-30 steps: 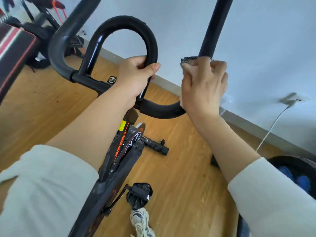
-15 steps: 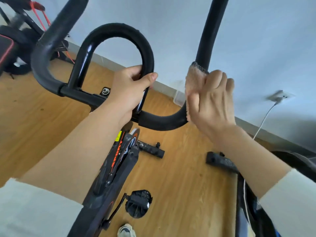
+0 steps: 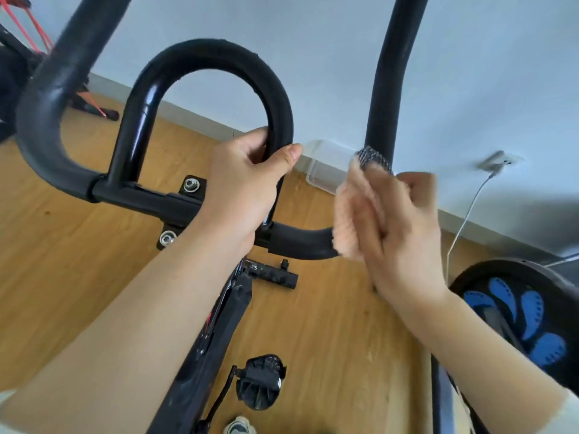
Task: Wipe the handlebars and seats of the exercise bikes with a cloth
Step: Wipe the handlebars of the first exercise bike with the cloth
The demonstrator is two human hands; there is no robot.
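Observation:
The black handlebar [image 3: 219,54] of an exercise bike fills the upper view, with a centre loop and two outer bars. My left hand [image 3: 247,186] grips the right leg of the centre loop, thumb wrapped over it. My right hand [image 3: 404,223] presses a pale pink fluffy cloth [image 3: 351,214], grey-mesh at its top edge, around the bend where the right bar [image 3: 391,79] rises. The right hand is motion-blurred; its fingers curl round the cloth and bar. The bike seat is out of view.
Below the bar are the bike frame [image 3: 216,333], a black pedal [image 3: 260,380] and a foot stabiliser [image 3: 275,275] on the wooden floor. A second machine with blue pads [image 3: 517,311] stands at right. A white cable [image 3: 463,220] hangs from a wall socket. My shoe [image 3: 239,427] shows at the bottom.
My right hand has slid the cloth down the right bar toward the lower bend. The left hand keeps its grip on the centre loop. The camera has shifted closer.

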